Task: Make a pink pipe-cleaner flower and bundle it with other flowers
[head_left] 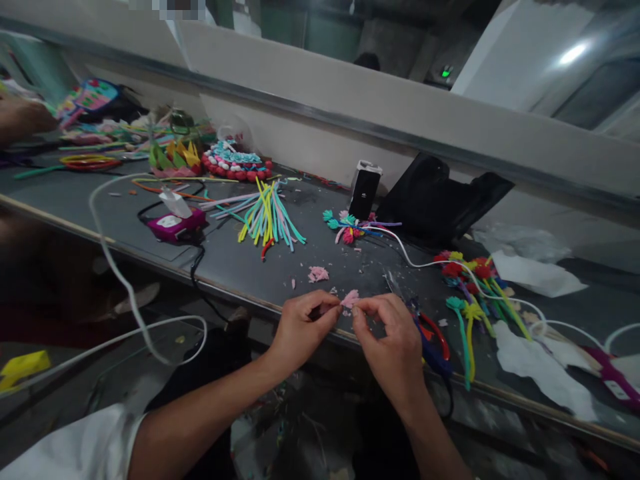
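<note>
A small fluffy pink piece point(351, 298), like a pipe-cleaner flower, is held between my two hands near the table's front edge. My left hand point(303, 328) pinches its lower left end between thumb and forefinger. On the other side, the thumb and fingertips of my right hand point(393, 337) close on its right edge. Just behind them lies a small heap of pink fluff point(318, 274) with loose bits around it. Scissors point(393, 283) and red-and-blue handled pliers point(436, 339) rest beside my right hand, partly hidden by it.
Pipe cleaners point(270, 217) lie fanned out mid-table. Finished-looking flowers point(470, 270) are at right, near white paper point(537, 273). A black box-shaped device point(365, 190) stands at the back. A white cable point(407, 257) crosses the table. Another person's hand point(23, 120) shows at far left.
</note>
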The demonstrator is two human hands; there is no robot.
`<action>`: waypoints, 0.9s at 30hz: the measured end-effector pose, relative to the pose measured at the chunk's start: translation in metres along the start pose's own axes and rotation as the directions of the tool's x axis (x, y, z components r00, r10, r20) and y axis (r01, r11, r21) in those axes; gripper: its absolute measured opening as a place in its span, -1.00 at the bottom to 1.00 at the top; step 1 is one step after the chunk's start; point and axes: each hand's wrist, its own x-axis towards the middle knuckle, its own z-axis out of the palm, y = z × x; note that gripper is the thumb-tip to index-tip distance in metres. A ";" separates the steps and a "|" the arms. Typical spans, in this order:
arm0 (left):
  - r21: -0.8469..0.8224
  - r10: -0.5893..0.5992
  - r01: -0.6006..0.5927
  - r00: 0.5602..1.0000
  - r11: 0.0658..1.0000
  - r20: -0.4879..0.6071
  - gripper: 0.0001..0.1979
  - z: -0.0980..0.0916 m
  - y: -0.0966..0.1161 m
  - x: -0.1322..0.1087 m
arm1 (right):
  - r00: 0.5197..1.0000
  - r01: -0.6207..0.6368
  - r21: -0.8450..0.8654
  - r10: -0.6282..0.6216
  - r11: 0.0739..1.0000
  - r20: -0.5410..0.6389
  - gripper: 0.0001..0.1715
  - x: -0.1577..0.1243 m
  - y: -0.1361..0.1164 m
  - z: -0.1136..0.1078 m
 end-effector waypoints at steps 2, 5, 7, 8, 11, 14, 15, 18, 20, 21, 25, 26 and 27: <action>0.010 0.011 -0.011 1.000 1.000 -0.004 -0.89 0.000 -0.001 0.000 | 1.000 -0.005 -0.007 0.005 1.000 0.000 -0.92 0.000 0.000 0.000; 0.015 0.022 -0.022 1.000 1.000 -0.005 -0.90 0.000 -0.002 -0.001 | 1.000 -0.017 -0.008 0.017 1.000 0.001 -0.91 -0.001 -0.001 0.001; 0.008 0.020 -0.020 1.000 1.000 -0.001 -0.90 0.000 -0.002 -0.001 | 1.000 -0.024 -0.011 0.024 1.000 0.000 -0.91 -0.001 -0.001 0.002; 0.003 0.018 -0.018 1.000 1.000 0.000 -0.90 0.000 -0.002 -0.001 | 1.000 -0.025 -0.014 0.025 1.000 0.000 -0.92 -0.001 -0.001 0.002; -0.004 0.015 -0.015 1.000 1.000 -0.001 -0.90 0.000 -0.001 0.000 | 1.000 -0.028 -0.026 0.028 0.999 0.000 -0.91 -0.002 -0.001 0.003; -0.004 0.013 -0.013 1.000 1.000 0.005 -0.90 0.000 -0.001 0.000 | 0.999 -0.033 -0.039 0.033 0.999 -0.003 -0.90 -0.002 -0.001 0.003; -0.004 0.012 -0.012 1.000 1.000 0.008 -0.90 0.000 -0.001 -0.001 | 0.999 -0.036 -0.045 0.036 0.998 -0.006 -0.90 -0.002 -0.002 0.003; -0.006 0.009 -0.009 1.000 1.000 0.011 -0.90 0.000 -0.002 -0.001 | 0.999 -0.053 -0.060 0.053 0.997 -0.008 -0.90 -0.003 -0.002 0.004; -0.002 0.013 -0.013 1.000 1.000 0.012 -0.90 0.000 -0.003 -0.002 | 0.998 -0.059 -0.067 0.058 0.996 -0.007 -0.89 -0.003 -0.002 0.004; 0.000 0.016 -0.016 1.000 1.000 0.012 -0.90 0.000 -0.004 -0.002 | 0.998 -0.055 -0.070 0.055 0.996 -0.008 -0.89 -0.003 -0.002 0.004; -0.004 0.000 0.000 1.000 1.000 0.015 -0.89 0.000 -0.002 -0.002 | 0.999 -0.044 -0.085 0.043 0.995 -0.014 -0.89 -0.003 -0.002 0.006; -0.011 -0.012 0.012 1.000 1.000 0.015 -0.89 0.000 -0.002 -0.002 | 0.999 -0.043 -0.087 0.042 0.995 -0.013 -0.89 -0.003 -0.002 0.006; -0.020 -0.026 0.027 1.000 0.999 0.013 -0.89 0.000 -0.001 -0.001 | 0.999 -0.039 -0.086 0.038 0.996 -0.016 -0.90 -0.003 -0.002 0.005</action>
